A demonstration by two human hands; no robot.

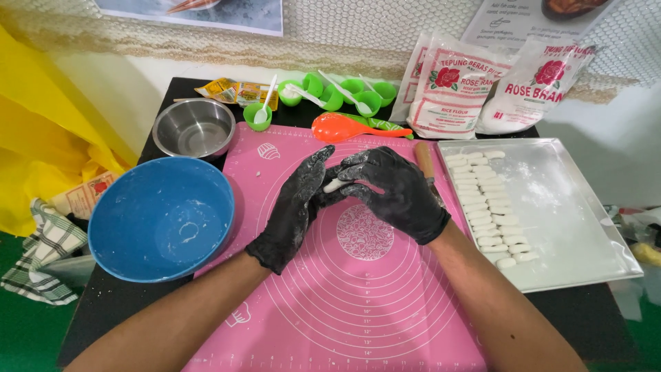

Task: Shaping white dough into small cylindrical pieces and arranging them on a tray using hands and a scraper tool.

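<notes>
There is only one view, from the camera on my head, which looks steeply down and forward over my forearms onto the pink silicone baking mat (358,303) that fills the middle of the frame. It sits close, about at arm's reach, so my black-gloved left hand (292,207) and black-gloved right hand (399,193) meet near the centre, with the round blue plastic bowl (162,217) at the left edge of the field and the flat white rectangular tray (571,227) at the right. The far side of the view faces the wall behind the black table (113,303), and no second camera shares any of this.
</notes>
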